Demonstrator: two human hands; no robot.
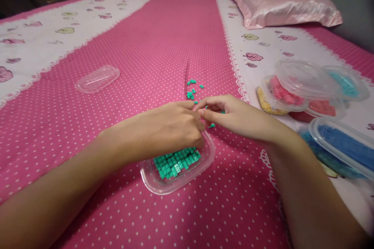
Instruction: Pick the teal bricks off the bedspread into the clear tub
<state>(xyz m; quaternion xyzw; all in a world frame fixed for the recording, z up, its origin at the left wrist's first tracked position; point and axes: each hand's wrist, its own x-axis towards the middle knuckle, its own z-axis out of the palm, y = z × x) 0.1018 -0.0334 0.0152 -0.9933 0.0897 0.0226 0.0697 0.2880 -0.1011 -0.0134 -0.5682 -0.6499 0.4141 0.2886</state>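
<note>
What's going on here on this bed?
A person has both hands over a pink dotted bedspread, fingertips close together. The left hand reaches across a clear container of small green pieces packed close together; the right hand is just beside it. Whether the fingers hold a piece is hidden. Loose green pieces lie beyond the hands, a clear lid lies off to the left, and containers of other colors sit at the right.

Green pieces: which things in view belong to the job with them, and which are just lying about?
Seemingly in use: left hand, right hand, loose green pieces, clear tray, rows of green pieces inside it.

Probably just lying about: clear lid, containers of other colours, pink pillow.
</note>
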